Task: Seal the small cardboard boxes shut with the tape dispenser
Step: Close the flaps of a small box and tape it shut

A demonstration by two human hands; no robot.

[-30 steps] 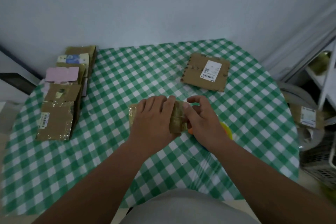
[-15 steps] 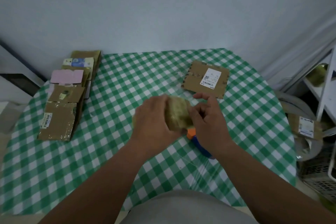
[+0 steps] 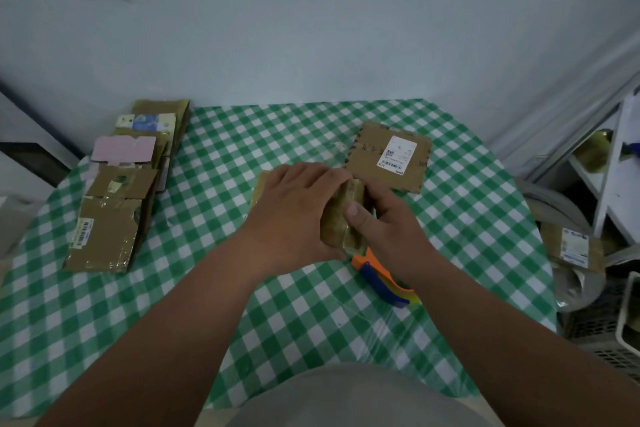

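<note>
We see two hands holding one small brown cardboard box wrapped in shiny tape just above the middle of the round table with the green and white checked cloth. The left hand lies over the box's left side with its fingers curled round it. The right hand holds the right side, and its thumb presses flat on the top (the other right fingers are hidden behind the box, so we cannot tell how they lie). The orange and blue plastic tape dispenser lies on the cloth just near of the box, partly under the right wrist. A flat brown cardboard piece with a white label lies farther off to the right. A pile of flattened cardboard boxes sits at the left edge.
</note>
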